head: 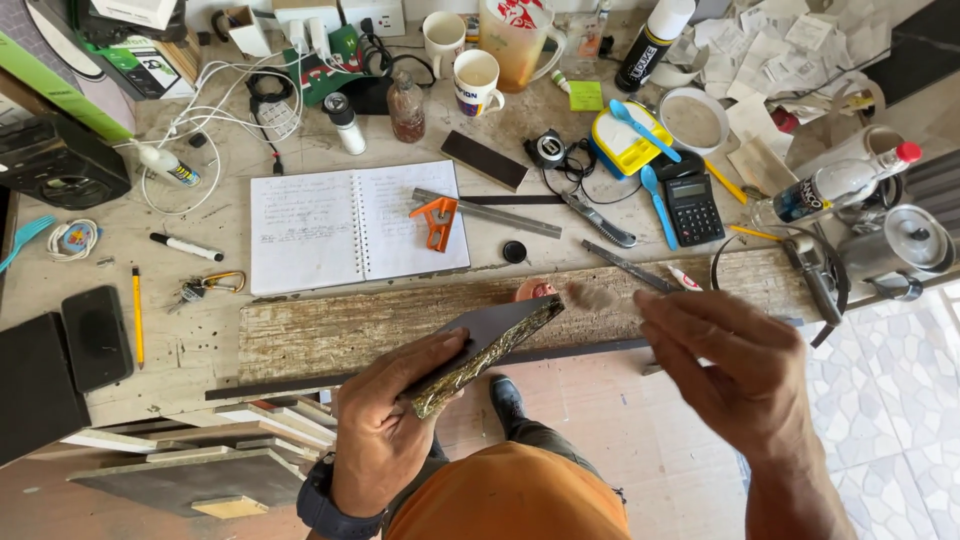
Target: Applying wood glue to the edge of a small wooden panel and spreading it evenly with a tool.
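Dark flat panel [492,335] gripped by left hand [385,420]; right hand [735,370] open, blurred, beside it.

The right hand [740,370] is motion-blurred; its fingertips and whatever tuft they hold cannot be resolved. The left hand [385,420] covers the lower end of the dark panel [490,335]. Notebook [355,225] handwriting is too small to read. The black box [35,385] is cut off at the left edge.

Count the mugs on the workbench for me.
2. One white mug stands at the back edge, beside the tall plastic jug. The second mug sits just in front of it, nearer the notebook. Clutter could hide others.
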